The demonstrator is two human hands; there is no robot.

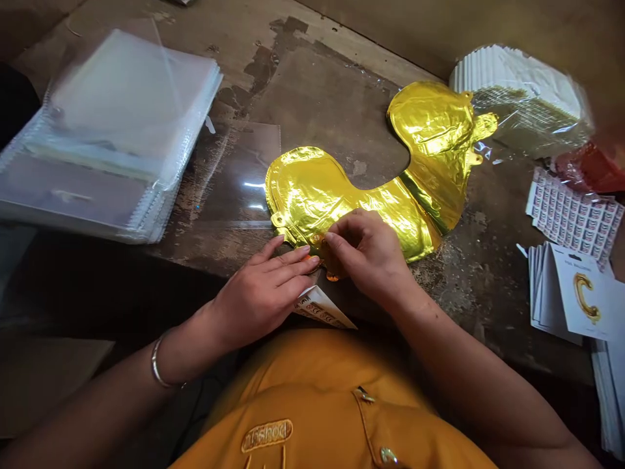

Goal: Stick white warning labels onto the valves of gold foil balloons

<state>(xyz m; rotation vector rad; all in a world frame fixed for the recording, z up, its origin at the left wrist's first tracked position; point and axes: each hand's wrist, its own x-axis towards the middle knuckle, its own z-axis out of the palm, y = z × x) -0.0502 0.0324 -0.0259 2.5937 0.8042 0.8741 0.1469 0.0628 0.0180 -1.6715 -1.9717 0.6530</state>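
A gold foil balloon (375, 189) with a curved, letter-like outline lies flat and crumpled on a clear plastic sleeve (234, 176). My right hand (366, 257) pinches a small orange tab (319, 251) at the balloon's lower edge. My left hand (263, 293) rests beside it, fingertips at the same tab, with the thumb hidden. Under the left fingers sticks out a printed paper card (322, 307).
A stack of clear plastic sleeves (107, 137) sits on the worn wooden table (336, 85) at left. On the right are a white corrugated stack (517, 81), a printed label sheet (573, 215), and balloon header cards (581, 293). A blurred red item (590, 169) shows at the right edge.
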